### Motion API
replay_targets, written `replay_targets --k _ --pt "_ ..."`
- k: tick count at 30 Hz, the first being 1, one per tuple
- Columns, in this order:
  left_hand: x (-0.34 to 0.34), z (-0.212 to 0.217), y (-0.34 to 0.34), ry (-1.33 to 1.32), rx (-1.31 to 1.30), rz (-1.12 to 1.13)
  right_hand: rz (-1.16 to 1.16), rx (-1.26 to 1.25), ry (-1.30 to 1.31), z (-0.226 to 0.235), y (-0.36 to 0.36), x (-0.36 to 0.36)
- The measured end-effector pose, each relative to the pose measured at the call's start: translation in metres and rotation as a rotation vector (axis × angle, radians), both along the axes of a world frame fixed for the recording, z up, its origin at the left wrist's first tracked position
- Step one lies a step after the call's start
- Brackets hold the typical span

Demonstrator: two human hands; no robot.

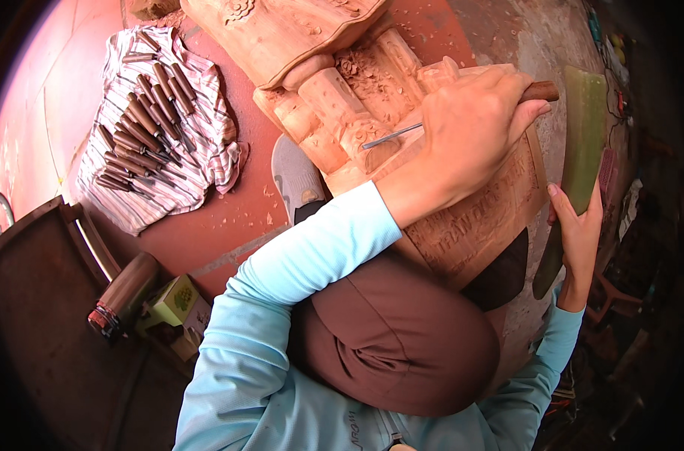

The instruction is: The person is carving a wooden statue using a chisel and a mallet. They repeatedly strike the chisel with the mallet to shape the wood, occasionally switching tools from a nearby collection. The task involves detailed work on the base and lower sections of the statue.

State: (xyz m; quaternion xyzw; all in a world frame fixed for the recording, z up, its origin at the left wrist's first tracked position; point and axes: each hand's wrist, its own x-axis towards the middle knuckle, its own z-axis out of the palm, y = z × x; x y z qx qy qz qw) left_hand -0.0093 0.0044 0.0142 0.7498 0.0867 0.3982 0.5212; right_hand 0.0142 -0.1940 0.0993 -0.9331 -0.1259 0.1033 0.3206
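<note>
"Red floor (255,199); what lies on it at left?"

"Striped cloth (214,161) bearing wooden-handled tools (143,116), overlapping so some blades are hidden."

"And the small green box (178,297) below?"

"Too dim inside to make out any contents."

"Further right?"

"Wooden carving (334,94) before the person's knees, cut off by the top edge. Left hand (477,128) is wrapped around a chisel (391,137), covering its middle; I can't tell whether the tip touches the wood."

"Right hand (578,233)?"

"Gripping a green club (584,135), partly hiding it. Dark clutter (642,301) beyond is indistinct."
</note>
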Motion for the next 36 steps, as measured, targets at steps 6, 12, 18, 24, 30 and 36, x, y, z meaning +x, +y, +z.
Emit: replay_targets --k 6,12,18,24,30,36 --pt "0.001 0.002 -0.001 -0.006 0.086 0.035 0.030 -0.049 -0.083 -0.001 0.008 -0.002" --pt "0.002 0.005 -0.001 -0.028 0.039 0.038 -0.052 0.081 0.011 0.002 0.003 -0.001" --pt "0.000 0.004 0.001 -0.029 0.012 0.013 0.044 -0.116 -0.134 0.002 0.003 0.004" --pt "0.001 0.002 0.002 -0.030 0.018 0.025 0.056 -0.130 -0.120 -0.001 -0.001 0.007" --pt "0.000 0.002 0.001 -0.022 0.057 0.035 0.093 -0.073 -0.133 -0.002 0.001 0.005" --pt "0.002 0.004 0.001 -0.052 0.046 0.084 -0.079 0.152 0.061 0.003 0.009 0.000"
